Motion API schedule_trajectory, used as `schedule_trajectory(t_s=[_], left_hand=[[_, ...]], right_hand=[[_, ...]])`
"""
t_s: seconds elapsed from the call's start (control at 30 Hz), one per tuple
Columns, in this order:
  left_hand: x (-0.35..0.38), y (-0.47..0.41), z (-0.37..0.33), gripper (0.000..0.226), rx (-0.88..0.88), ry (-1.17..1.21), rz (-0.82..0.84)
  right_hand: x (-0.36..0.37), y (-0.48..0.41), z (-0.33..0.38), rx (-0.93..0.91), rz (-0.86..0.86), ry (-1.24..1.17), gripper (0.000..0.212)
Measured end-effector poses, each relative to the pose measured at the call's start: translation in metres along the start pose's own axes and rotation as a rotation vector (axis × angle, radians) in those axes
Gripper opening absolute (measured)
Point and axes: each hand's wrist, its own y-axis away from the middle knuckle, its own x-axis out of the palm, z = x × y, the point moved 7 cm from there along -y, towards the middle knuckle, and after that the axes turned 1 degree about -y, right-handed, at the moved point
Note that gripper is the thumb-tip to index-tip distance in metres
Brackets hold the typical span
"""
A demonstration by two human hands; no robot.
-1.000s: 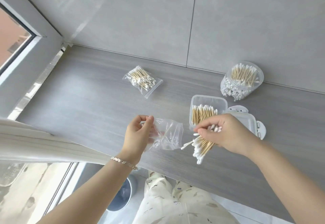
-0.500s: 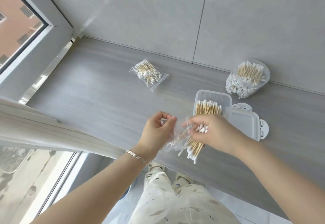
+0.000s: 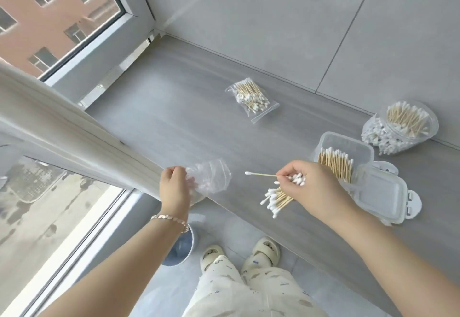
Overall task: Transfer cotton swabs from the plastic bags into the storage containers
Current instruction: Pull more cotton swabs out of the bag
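we noted the left hand [image 3: 174, 187] at the near edge of the grey wood-grain counter [image 3: 174, 122], its fingers closed on a crumpled clear plastic bag [image 3: 211, 177]. the bag looked empty, though the plastic was blurred and we could not be sure. a thin metal bracelet [image 3: 170, 218] sat on the left wrist.

the right hand [image 3: 313, 189] hung over the counter, well apart from the left. its fingers gripped a bundle of wooden-stick cotton swabs [image 3: 278, 197], white tips fanning out below the palm and more white tips showing at the top of the fist. one single cotton swab [image 3: 260, 174] stuck out sideways from between thumb and forefinger, pointing toward the bag but not touching it.

just beside the right hand, on its far side, stood a clear rectangular plastic storage box [image 3: 344, 144], open and partly filled with swabs lying side by side. its hinged clear lid [image 3: 383, 196] lay flat on the counter, to the right of the wrist. beyond the box, near the grey tiled wall [image 3: 273, 17], a round clear plastic jar [image 3: 400, 127] lay tilted and packed with swabs.

farther along the counter, well apart from both hands, a second clear zip bag of swabs [image 3: 251, 98] lay flat and full.

under the counter edge we saw cream slippers [image 3: 265, 249], patterned trousers and a pale blue bin [image 3: 180, 249] on the floor. a window [image 3: 49, 12] was at left.
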Motion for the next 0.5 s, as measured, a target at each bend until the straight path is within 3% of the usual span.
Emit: schedule_trajectory(t_s=[0.13,0.27,0.5], left_hand=[[-0.08,-0.041,0.029,0.008,0.05,-0.13,-0.188],[-0.151,-0.074,0.092,0.013,-0.096,-0.257,-0.254],[-0.203,-0.129,0.215,0.021,-0.334,-0.4,-0.21]], right_hand=[[0.048,-0.013,0.027,0.002,0.025,-0.027,0.009],[0.114,-0.021,0.06,0.024,0.089,-0.092,0.018],[0.198,-0.022,0.074,0.166,0.154,-0.242,0.016]])
